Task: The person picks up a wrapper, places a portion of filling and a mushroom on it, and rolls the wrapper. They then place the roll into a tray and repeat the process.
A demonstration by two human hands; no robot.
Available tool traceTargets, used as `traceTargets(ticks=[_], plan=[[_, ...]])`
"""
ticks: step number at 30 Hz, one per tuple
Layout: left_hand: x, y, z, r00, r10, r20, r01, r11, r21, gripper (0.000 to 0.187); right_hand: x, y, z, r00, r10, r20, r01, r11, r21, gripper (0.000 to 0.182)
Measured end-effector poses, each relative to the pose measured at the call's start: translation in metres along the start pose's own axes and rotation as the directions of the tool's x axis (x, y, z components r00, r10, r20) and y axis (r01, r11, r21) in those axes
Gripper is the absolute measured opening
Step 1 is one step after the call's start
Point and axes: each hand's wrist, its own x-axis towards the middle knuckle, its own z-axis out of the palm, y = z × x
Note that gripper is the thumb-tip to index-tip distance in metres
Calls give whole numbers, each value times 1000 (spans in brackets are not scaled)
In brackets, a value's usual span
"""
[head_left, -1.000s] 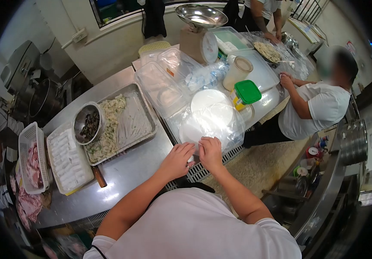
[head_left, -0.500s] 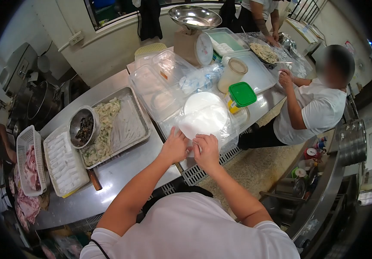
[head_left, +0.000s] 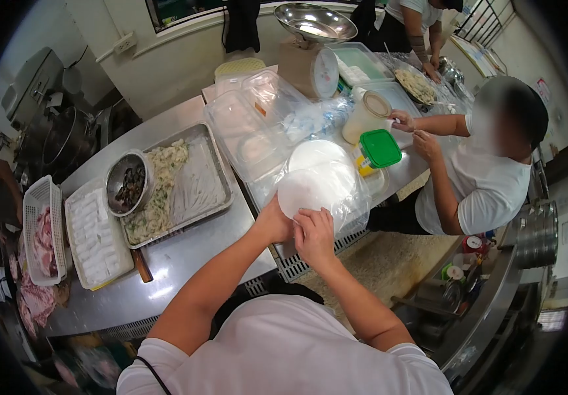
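Note:
A thin white round sheet [head_left: 300, 191] lies over my left hand [head_left: 274, 220], which holds it from below at its left edge; most of those fingers are hidden. My right hand [head_left: 313, 234] pinches the sheet's lower right edge. Just beyond is a stack of similar white rounds [head_left: 323, 158] in clear plastic wrap. To the left, a metal tray [head_left: 198, 178] carries a pale chopped filling [head_left: 159, 197] and a steel bowl [head_left: 128, 183] of dark pieces. A white tray [head_left: 99, 237] of folded white rolls stands beside it.
A wooden handle [head_left: 142, 265] sticks out below the metal tray. Clear plastic lids [head_left: 238, 125], a green-lidded tub [head_left: 380, 148] and a jar [head_left: 365, 118] stand beyond my hands. At right, a co-worker [head_left: 478, 171] reaches over the table. A basket of meat [head_left: 45, 230] is far left.
One white round has come off the stack toward me, and my left hand has gone beneath it. The co-worker at right has stretched an arm toward the jar. The view has shifted slightly.

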Motion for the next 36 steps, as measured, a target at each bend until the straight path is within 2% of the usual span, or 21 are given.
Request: traceTargets(ticks=[3,6,12,16,18,21,24,26,28,30,32,35,36], plan=[[17,0,-8,985,42,168,-43,999,7,66,4,-8,-3,1000,-10,17,10,1000,-7,19],[31,16,-35,902,-100,421,-86,912,401,73,5,-10,-1,1000,-22,16,22,1000,-16,20],[31,13,-36,892,-172,418,-25,904,427,81,3,-11,-4,1000,-16,-14,16,1000,-9,21],[23,12,-25,912,-200,359,35,908,418,81,-1,-12,-7,997,-14,-73,14,1000,5,25],[20,8,-19,923,-219,316,52,886,461,79,-3,-16,-11,998,-55,-39,55,998,-11,29],[14,-35,31,994,-64,92,1,829,559,74,-7,-33,-16,994,-106,26,104,994,42,32],[11,-59,50,990,105,-90,-32,805,593,70,-8,-50,-11,991,-122,45,117,987,105,33],[-3,-59,44,987,142,-73,-45,687,725,70,-12,-54,-4,991,-131,37,125,984,126,33],[-25,-51,14,993,71,-93,4,777,630,70,-13,-58,2,989,-135,60,126,983,135,33],[-66,-40,-20,989,-110,-100,131,963,236,70,-15,-63,8,982,-157,106,140,978,158,32],[-115,-44,-23,900,-309,-307,277,950,-145,72,-17,-69,14,963,-204,176,170,967,189,31],[-180,0,-62,760,-478,-441,408,878,-249,77,-29,-74,42,908,-286,307,202,939,277,29],[-194,7,-75,822,-390,-415,362,921,-147,73,-30,-77,51,881,-340,328,240,920,310,29]])
